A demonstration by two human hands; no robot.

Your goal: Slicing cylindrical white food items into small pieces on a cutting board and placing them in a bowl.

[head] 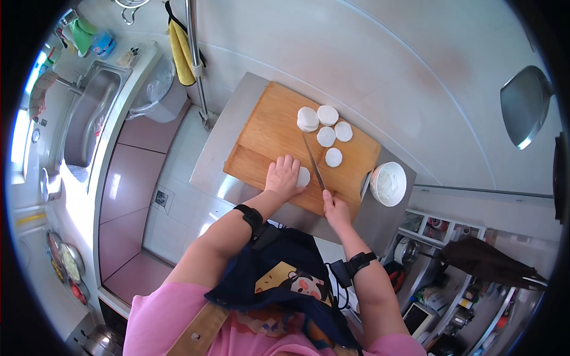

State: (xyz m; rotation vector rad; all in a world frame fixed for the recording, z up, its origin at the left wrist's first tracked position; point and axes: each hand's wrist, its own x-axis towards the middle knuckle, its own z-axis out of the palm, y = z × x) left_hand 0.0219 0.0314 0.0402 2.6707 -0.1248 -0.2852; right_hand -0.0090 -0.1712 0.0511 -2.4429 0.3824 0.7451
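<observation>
My left hand [283, 178] rests over a piece of white vegetable [303, 177] near the front edge of a wooden cutting board [262, 129]. Its fingers partly cover the piece. A kitchen knife [314, 162] is gripped by its handle in my right hand [336, 211], its blade pointing up the board, just right of the piece and apart from it. Several round white slices [327, 115] lie beyond, two or more of them overlapping at the left. At the board's right side stands a white bowl [388, 184] with shredded white food inside.
The board lies on a steel table [213, 147] against the wall. A lidless white bin [162, 98] and a counter with a steel sink [91, 115] stand to the left. Shelves [423, 285] with kitchenware are at the lower right. A wok spatula [525, 104] hangs at the far right.
</observation>
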